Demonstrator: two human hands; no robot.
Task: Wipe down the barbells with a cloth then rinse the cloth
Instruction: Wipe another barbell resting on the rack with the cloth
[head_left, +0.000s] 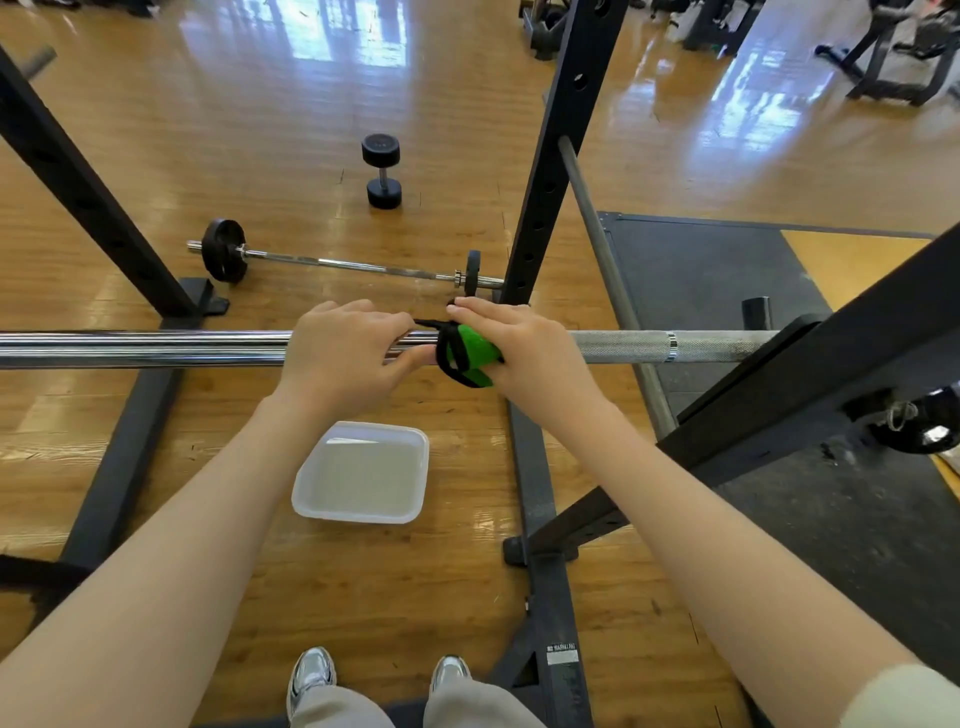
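A chrome barbell (140, 349) lies across the rack in front of me, running left to right. A green cloth with black edging (468, 354) is wrapped around the bar near its middle. My right hand (524, 349) grips the cloth around the bar from above. My left hand (347, 349) sits just left of it, curled over the bar, its fingertips pinching the cloth's black edge. A white tub of water (363, 472) stands on the wooden floor below my hands. A second barbell (343, 266) with small black plates lies on the floor beyond.
Black rack uprights (550, 171) and base beams (540, 519) surround me. A safety bar (602, 249) slants away on the right. A black dumbbell (383, 171) stands farther out on the floor. A dark rubber mat (727, 280) covers the right. My shoes (311, 675) are at the bottom edge.
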